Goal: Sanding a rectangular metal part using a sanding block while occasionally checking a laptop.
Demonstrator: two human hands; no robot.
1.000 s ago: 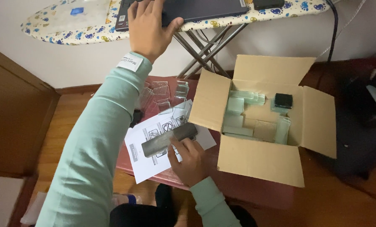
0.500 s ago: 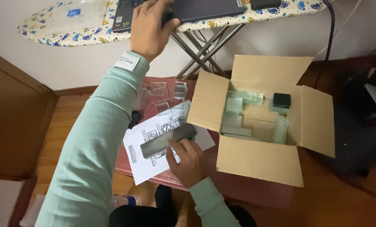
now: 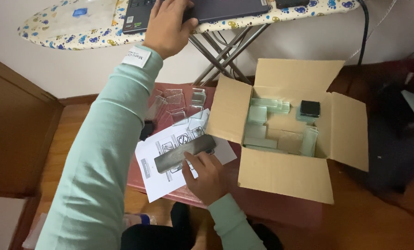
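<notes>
Hands split across two levels. Left hand up on dark laptop, palm down, fingers spread flat over keyboard area, gripping nothing. Laptop sits on ironing board with spotted cover, crossed metal legs running down behind.

Right hand low on reddish table, fingers closed on near end of flat grey bar. Bar lies diagonal across white instruction sheet, far end angled up toward box. Sheet flat on table, printed diagrams facing up.

Open cardboard box just right of the sheet, all four flaps out. Inside: several pale green glass blocks along left and back walls, one tall block upright at right, small black cube near back right corner.

More clear glass pieces loose on table behind the sheet, between left forearm and box flap. Small black item beside them, half hidden by mint green sleeve; cannot tell what kind. White tag on the cuff.

Black cable hanging down wall at right. Wooden furniture panel at left, wood floor below.
</notes>
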